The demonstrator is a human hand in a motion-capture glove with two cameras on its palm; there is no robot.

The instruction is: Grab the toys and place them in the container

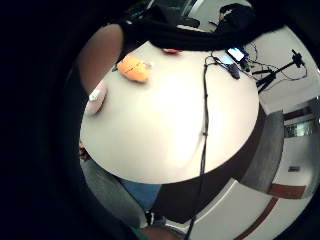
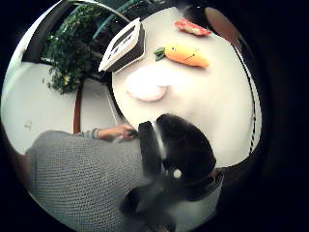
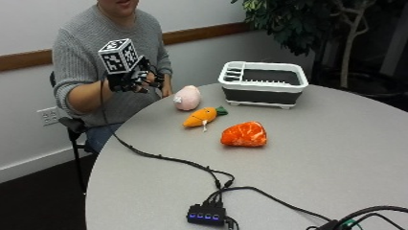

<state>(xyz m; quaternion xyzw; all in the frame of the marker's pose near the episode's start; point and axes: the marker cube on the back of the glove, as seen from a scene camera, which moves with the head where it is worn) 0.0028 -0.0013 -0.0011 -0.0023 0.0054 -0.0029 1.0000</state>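
Three soft toys lie on the round grey table [image 3: 331,143]: a pink plush [image 3: 187,97], an orange carrot [image 3: 202,116] with a green top, and a red-orange plush [image 3: 244,134]. Behind them stands the white and dark container [image 3: 263,83], a dish rack. My gloved right hand [image 3: 130,79] hovers in the air off the table's left edge, above and left of the pink plush, fingers loosely curled and holding nothing. The thumb side palm view shows the pink plush [image 2: 146,87], carrot [image 2: 185,54], red plush [image 2: 192,27] and container [image 2: 123,46].
A black cable [image 3: 165,160] runs across the table to a small hub [image 3: 206,213] with blue lights near the front edge. A potted plant [image 3: 306,24] stands behind the container. The person's bare other hand [image 2: 117,132] rests by the table's edge.
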